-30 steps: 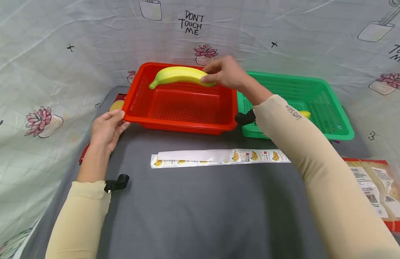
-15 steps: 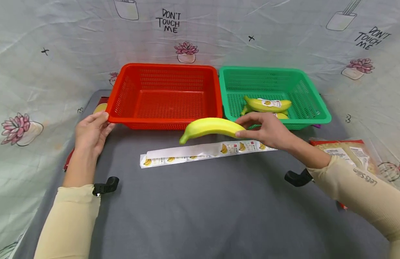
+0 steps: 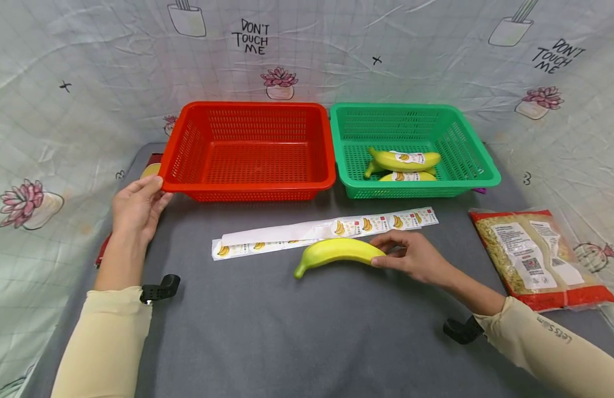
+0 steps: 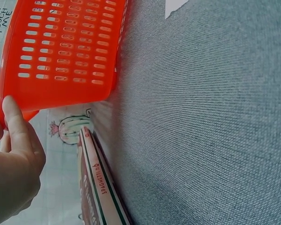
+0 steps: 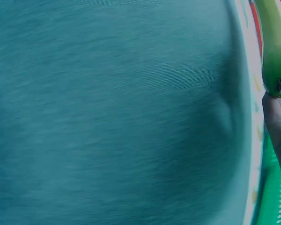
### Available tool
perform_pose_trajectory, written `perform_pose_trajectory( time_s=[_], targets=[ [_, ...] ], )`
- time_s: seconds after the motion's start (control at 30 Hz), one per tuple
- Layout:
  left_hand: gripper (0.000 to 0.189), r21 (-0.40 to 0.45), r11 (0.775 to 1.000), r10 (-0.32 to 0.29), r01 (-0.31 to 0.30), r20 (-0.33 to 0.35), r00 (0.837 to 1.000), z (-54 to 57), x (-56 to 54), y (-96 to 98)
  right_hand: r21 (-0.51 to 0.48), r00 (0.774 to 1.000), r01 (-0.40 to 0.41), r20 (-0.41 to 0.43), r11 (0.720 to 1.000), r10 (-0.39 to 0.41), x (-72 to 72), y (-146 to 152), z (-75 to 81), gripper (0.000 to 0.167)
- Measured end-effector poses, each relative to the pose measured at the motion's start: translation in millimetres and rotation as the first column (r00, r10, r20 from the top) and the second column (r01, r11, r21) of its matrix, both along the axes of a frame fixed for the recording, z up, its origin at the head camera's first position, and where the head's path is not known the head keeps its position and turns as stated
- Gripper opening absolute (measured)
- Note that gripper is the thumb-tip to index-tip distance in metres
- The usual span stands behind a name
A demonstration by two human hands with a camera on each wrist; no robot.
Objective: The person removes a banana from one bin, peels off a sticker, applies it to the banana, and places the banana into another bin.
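Note:
In the head view my right hand (image 3: pixel 411 255) pinches the right end of a yellow banana (image 3: pixel 339 251) between thumb and fingers. The banana lies crosswise just in front of the strip of banana stickers (image 3: pixel 371 223); whether it touches the cloth I cannot tell. In the right wrist view the banana's dark-tipped end (image 5: pixel 277 75) shows between the fingers. My left hand (image 3: pixel 137 209) pinches the front left corner of the red basket (image 3: pixel 247 188). In the left wrist view thumb and fingers meet at that basket's rim (image 4: pixel 4 93). No banana shows inside the red basket.
Right of the red basket stands a green basket (image 3: pixel 421 190) holding several bananas (image 3: pixel 406 160) with stickers. A clear bag of pasta (image 3: pixel 530 260) with red ends lies at the right. Beside the left hand is a red spaghetti pack (image 4: pixel 100 183). A printed sheet hangs behind.
My right hand has carried the banana out from over the red basket, toward me and down to the front of the sticker strip. The left hand stays at the basket corner.

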State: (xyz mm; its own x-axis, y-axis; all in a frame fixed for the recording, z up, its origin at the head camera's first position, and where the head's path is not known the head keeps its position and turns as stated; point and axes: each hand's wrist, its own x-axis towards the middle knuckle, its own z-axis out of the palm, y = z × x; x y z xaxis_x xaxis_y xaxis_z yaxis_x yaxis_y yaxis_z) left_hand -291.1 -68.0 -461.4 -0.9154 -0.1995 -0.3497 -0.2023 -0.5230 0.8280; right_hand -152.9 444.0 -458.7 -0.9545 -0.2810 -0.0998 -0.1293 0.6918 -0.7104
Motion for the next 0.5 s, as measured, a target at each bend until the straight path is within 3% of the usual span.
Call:
perform_pose_trajectory(
  time_s=[0.23,0.5],
  targets=[
    [0.025,0.006,1.000,0.020,-0.020,0.003,1.000,-0.5,-1.2,0.9,-0.008,0.999,-0.022,-0.027,1.000,0.022,8.6,8.9,-18.4,0.034],
    [0.025,0.021,0.999,0.024,-0.024,0.009,1.000,-1.6,-2.0,2.1,0.005,1.000,-0.005,-0.022,1.000,0.005,11.7,9.8,-22.2,0.034]
  ],
)
